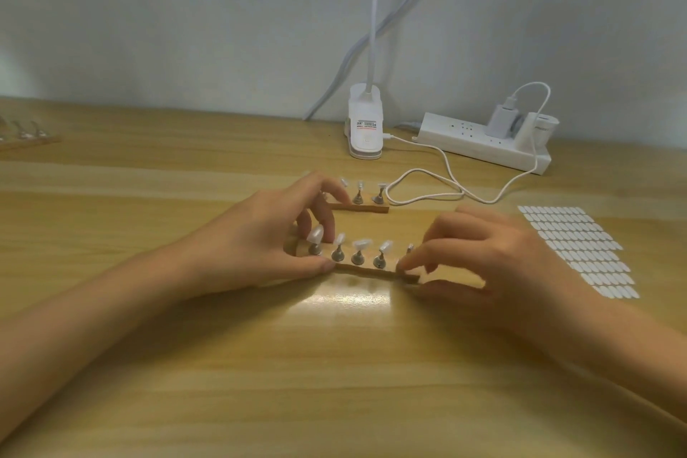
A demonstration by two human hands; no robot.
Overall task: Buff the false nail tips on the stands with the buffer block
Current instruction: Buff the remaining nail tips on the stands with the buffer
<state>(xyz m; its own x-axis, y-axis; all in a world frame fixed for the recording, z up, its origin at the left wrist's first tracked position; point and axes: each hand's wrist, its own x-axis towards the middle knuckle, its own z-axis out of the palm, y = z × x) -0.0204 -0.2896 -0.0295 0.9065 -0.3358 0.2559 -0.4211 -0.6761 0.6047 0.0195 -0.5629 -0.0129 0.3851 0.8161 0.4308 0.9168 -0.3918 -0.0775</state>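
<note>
Head view: a person's two bare hands grasp a wooden nail stand at the middle of a wood-grain table [334, 383]. The left hand [260, 234] pinches the left end of the near stand [366, 269], thumb against its front edge and fingers curled over the back, beside the leftmost peg. The right hand [483, 257], slightly blurred, pinches the stand's right end between thumb and forefinger, its other fingers bent above. Five metal pegs stand in a row along this strip. Four visibly carry pale, translucent nail tips [361, 244] tilted at differing angles, and the fifth peg is partly hidden by the right fingertips. The strip lies at a slight angle, its right end nearer the camera.

Just behind it lies a second stand [366, 209], its left part covered by the left fingers, with three pegs and tips showing. A third stand [26, 139] sits well apart at the far left edge of the table. To the right of the right hand lies a sheet [580, 249] of small white oval tabs in rows. Against the wall [148, 11] a white clip lamp [365, 123] stands beside a white power strip [479, 145] holding a charger [502, 121]. A white cable [446, 175] loops across the table between them.
</note>
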